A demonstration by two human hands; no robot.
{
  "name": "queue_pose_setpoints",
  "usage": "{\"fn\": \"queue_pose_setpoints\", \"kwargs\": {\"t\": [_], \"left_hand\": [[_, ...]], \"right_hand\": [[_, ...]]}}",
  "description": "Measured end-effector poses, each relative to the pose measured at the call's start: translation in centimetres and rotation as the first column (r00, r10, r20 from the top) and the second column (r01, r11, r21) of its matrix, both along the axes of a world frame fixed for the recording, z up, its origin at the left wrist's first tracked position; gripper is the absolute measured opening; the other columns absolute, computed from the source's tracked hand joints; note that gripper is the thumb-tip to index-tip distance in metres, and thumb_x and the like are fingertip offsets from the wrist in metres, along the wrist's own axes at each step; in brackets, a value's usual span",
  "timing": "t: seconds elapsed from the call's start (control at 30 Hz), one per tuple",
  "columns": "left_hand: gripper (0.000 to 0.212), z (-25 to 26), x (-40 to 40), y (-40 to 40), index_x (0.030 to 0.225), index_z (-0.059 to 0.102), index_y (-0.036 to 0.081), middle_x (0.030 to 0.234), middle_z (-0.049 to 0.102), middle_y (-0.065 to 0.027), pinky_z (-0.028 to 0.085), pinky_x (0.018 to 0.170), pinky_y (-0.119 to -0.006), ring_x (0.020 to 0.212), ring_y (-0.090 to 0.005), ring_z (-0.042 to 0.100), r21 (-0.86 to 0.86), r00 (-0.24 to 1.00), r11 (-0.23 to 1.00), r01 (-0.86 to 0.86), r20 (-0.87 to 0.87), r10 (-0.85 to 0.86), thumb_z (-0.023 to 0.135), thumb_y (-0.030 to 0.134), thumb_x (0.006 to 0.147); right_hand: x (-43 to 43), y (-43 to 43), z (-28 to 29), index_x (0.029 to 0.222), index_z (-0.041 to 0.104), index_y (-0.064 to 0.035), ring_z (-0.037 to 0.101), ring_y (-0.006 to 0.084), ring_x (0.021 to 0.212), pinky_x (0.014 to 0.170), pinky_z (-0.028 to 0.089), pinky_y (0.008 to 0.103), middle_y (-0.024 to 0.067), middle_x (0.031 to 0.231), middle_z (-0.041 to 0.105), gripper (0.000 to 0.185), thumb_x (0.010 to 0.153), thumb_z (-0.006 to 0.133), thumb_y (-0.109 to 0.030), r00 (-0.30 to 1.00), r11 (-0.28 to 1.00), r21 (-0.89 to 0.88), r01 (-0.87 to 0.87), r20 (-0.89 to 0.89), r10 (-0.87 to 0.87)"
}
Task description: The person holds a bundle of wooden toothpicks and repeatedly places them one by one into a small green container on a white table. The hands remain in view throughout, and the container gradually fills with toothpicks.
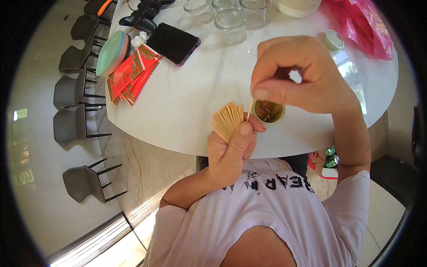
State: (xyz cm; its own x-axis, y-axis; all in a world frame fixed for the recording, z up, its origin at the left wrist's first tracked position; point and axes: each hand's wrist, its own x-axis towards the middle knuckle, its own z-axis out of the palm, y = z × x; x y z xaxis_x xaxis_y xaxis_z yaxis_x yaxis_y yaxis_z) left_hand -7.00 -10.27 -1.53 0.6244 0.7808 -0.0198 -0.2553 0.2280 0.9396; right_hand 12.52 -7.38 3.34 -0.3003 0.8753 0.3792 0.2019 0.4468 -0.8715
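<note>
My left hand (232,152) is closed around a fanned bundle of wooden toothpicks (228,118), their tips pointing up and away from me. Between the thumb and a finger of my right hand (300,75) is the upper end of a single toothpick (250,109); its lower end is at my left fingers, beside the bundle. Partly behind my hands, a round greenish container (284,117) stands on the white table (173,113) with more toothpicks inside. A small round pale-green lid (333,40) lies beyond my right wrist.
Toward the back are glass cups (231,26), stacked bowls (297,7) and a pink plastic bag (368,30). At the left lie a smartphone (173,43), red envelopes (131,75), pastel plates (111,53) and a game controller (143,15). Grey chairs (70,125) stand beyond the table's left edge.
</note>
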Motion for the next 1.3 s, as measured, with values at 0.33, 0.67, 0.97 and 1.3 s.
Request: {"fn": "queue_pose_setpoints", "kwargs": {"t": [0.33, 0.67, 0.97, 1.3], "left_hand": [[0.025, 0.0, -0.2, 0.3, 0.09, 0.046, 0.005, 0.053, 0.031, 0.0034, 0.02, 0.038, -0.02, 0.044, -0.0041, 0.024, 0.015, 0.999, 1.0, 0.015, 0.029, -0.016, 0.037, 0.027, 0.095], [0.028, 0.2, 0.2, -0.1, 0.089, 0.047, 0.004, 0.054, 0.033, 0.0032, 0.021, 0.038, -0.02, 0.043, -0.0039, 0.024, -0.025, 0.999, 1.0, -0.01, -0.034, 0.009, 0.038, 0.029, 0.094], [0.029, -0.1, 0.1, 0.1, 0.09, 0.046, 0.004, 0.053, 0.032, 0.0034, 0.02, 0.038, -0.02, 0.043, -0.0044, 0.024, 0.002, 1.0, 1.0, 0.001, -0.017, -0.001, 0.037, 0.03, 0.095], [0.025, -0.4, -0.4, 0.2, 0.09, 0.047, 0.005, 0.052, 0.03, 0.0034, 0.019, 0.038, -0.02, 0.043, -0.0041, 0.023, -0.013, 1.0, 1.0, -0.013, 0.016, 0.014, 0.037, 0.028, 0.095]], "right_hand": [[1.5, 0.5, 0.0, 0.07, 0.062, -0.0029, 0.048, 0.0086, 0.053, 0.045, 0.035, 0.0211, 0.0018, 0.063, 0.052, 0.008, 0.065, 0.068, -0.003, 0.92, 0.994, -0.093, -0.049, 0.384, 0.081], [-0.9, -0.2, -0.4, 0.071, 0.064, -0.0033, 0.047, 0.0074, 0.05, 0.043, 0.033, 0.0203, 0.0016, 0.061, 0.052, 0.009, 0.067, 0.071, -0.006, 0.999, 0.997, -0.071, -0.041, 0.007, 0.042], [-0.8, -0.1, -0.6, 0.068, 0.062, -0.0017, 0.045, 0.0064, 0.048, 0.041, 0.032, 0.0199, 0.0019, 0.061, 0.052, 0.006, 0.067, 0.068, -0.001, 0.998, 0.996, -0.074, -0.058, -0.031, 0.056], [1.6, 0.0, 0.9, 0.07, 0.061, 0.0004, 0.052, 0.011, 0.058, 0.052, 0.041, 0.023, 0.0046, 0.062, 0.056, 0.012, 0.071, 0.066, -0.01, 0.975, 0.989, -0.133, 0.067, 0.218, -0.037]]}}
